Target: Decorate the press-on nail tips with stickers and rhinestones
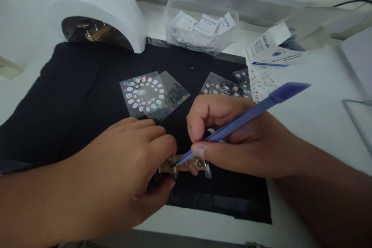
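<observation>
My right hand (232, 135) pinches slim blue tweezers (232, 126) with a flat purple end pointing up and right. Their tip meets a small wooden nail-tip stand (186, 163) near a round metal stud. My left hand (136, 159) is closed round the stand's left end, thumb below and fingers above. Glossy false nails (207, 170) stick out along the stand's front edge. My left fingers hide the rest of it. Under the right fingers, a small patterned piece shows partly; I cannot make out what it is.
A black cloth (87, 116) covers the work area. Clear sticker sheets (145, 93) lie on it. Behind are a white nail lamp (99, 4) with another stand inside, a clear tub (200, 42) of alcohol pads and an open alcohol pad box (273, 48).
</observation>
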`<act>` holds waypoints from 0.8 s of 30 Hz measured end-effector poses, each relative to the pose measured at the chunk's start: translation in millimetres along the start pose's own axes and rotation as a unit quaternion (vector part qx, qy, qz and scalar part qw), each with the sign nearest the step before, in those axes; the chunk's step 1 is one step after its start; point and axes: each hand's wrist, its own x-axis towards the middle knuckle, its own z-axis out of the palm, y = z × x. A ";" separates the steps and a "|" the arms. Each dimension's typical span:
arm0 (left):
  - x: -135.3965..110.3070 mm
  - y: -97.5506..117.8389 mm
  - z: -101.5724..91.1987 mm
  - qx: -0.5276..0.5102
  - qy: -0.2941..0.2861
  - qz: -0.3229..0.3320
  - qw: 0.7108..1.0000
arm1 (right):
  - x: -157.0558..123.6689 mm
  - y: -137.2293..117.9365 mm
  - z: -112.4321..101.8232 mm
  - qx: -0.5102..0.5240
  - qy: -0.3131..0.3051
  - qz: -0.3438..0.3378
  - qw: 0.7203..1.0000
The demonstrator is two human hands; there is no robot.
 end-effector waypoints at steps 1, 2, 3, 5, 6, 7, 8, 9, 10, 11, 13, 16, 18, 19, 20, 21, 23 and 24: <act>-0.3 -0.1 0.0 -0.001 0.000 0.000 1.000 | 0.2 -0.3 0.0 -0.002 0.003 -0.002 1.000; -0.5 -0.2 0.0 -0.001 0.001 0.001 1.000 | 0.4 -0.4 0.0 -0.008 0.007 -0.004 1.000; -0.5 -0.2 0.1 -0.001 0.002 0.001 1.000 | 0.6 -0.5 0.1 -0.014 0.008 -0.006 1.000; -0.2 -0.3 0.0 -0.001 0.004 -0.002 1.000 | 0.9 -0.2 -0.1 -0.021 0.005 -0.009 1.000; -0.1 -0.2 -0.1 -0.001 0.003 -0.002 1.000 | 0.9 0.1 -0.2 -0.021 0.003 -0.009 1.000; -0.1 -0.1 -0.2 -0.002 0.004 0.000 1.000 | 0.7 0.5 -0.5 -0.019 -0.002 -0.008 1.000; -0.2 -0.1 -0.4 -0.002 0.001 -0.001 1.000 | 0.4 1.1 -0.8 -0.015 -0.005 -0.008 1.000; -0.6 0.0 -0.5 -0.002 0.000 0.001 1.000 | 0.1 1.7 -1.1 -0.011 -0.004 -0.009 1.000; -1.0 0.0 -0.5 -0.002 0.000 0.002 1.000 | -0.3 2.3 -1.4 -0.007 -0.001 -0.010 1.000; -1.4 -0.1 -0.4 -0.002 0.001 0.004 1.000 | -0.6 2.9 -1.7 -0.003 0.001 -0.011 1.000; -1.9 -0.2 0.0 -0.002 0.005 0.006 1.000 | -0.8 4.0 -2.2 0.003 0.009 -0.015 1.000; -1.8 -0.2 0.6 0.000 0.011 0.007 1.000 | -0.2 4.8 -2.9 0.004 0.013 -0.019 1.000; -1.7 0.0 0.9 0.001 0.012 0.004 1.000 | 0.4 4.8 -3.5 0.000 0.014 -0.022 1.000; -1.9 0.1 0.9 0.001 0.010 0.002 1.000 | 0.5 4.7 -3.8 -0.002 0.015 -0.025 1.000; -2.0 0.1 0.9 0.000 0.009 0.001 1.000 | 0.5 4.6 -4.2 -0.006 0.018 -0.027 0.999; -2.2 0.1 0.9 -0.001 0.007 0.001 1.000 | 0.4 4.5 -4.5 -0.010 0.021 -0.029 0.999; -2.0 0.0 1.0 -0.002 0.007 0.001 1.000 | 0.1 4.6 -5.1 -0.015 0.025 -0.031 0.999; -1.6 0.0 1.1 -0.002 0.010 0.003 1.000 | 0.0 4.7 -5.3 -0.018 0.026 -0.032 0.999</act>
